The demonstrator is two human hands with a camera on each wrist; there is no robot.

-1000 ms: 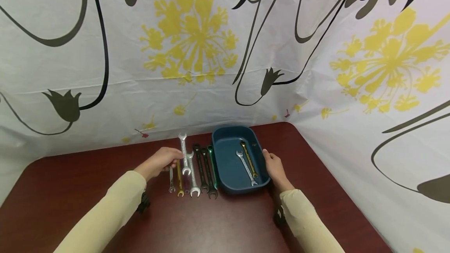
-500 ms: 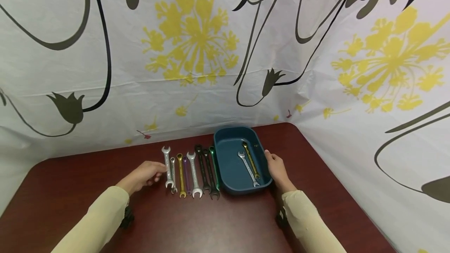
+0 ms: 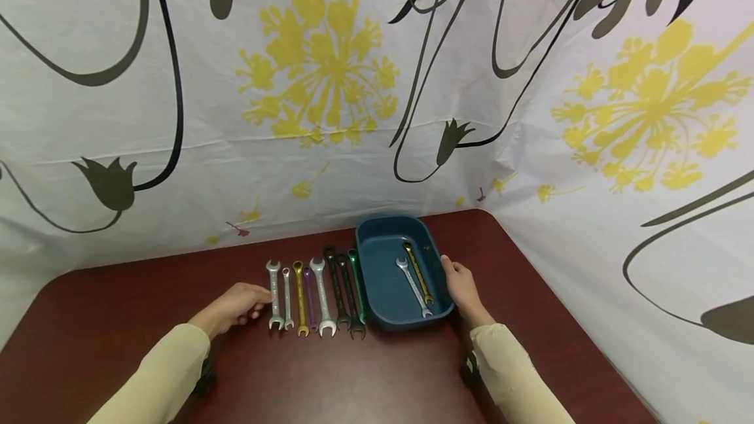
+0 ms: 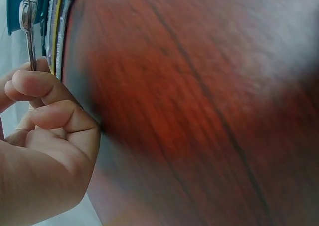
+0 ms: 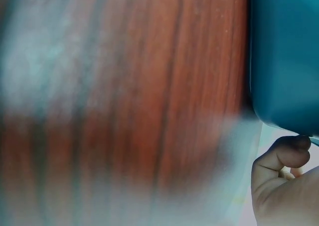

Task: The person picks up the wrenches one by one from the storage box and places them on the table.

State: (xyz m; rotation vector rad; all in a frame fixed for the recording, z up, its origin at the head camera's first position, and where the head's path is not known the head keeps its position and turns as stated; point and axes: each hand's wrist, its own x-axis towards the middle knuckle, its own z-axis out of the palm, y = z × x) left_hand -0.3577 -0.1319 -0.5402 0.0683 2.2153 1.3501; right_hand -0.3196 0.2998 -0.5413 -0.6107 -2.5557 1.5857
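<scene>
My left hand (image 3: 238,306) pinches a silver open-end wrench (image 3: 274,309) at the left end of a row of wrenches. In the left wrist view the same silver wrench (image 4: 31,42) sticks up from the fingertips. Just right of it lies a smaller silver wrench (image 3: 287,300), followed by a gold wrench (image 3: 302,300), a purple wrench (image 3: 310,301) and a large silver wrench (image 3: 322,296). My right hand (image 3: 462,288) grips the right rim of a blue bin (image 3: 379,300). Inside the bin are a silver wrench (image 3: 415,288) and a gold wrench (image 3: 418,271).
Two black wrenches (image 3: 347,293) and a green wrench (image 3: 357,283) lie close against the bin's left side. All rest on a reddish-brown table (image 3: 330,385). A patterned white sheet (image 3: 194,201) hangs behind the table and along its right.
My left hand has carried the silver open-end wrench leftward from above the row and down to its left end. My right hand stays at the bin's rim.
</scene>
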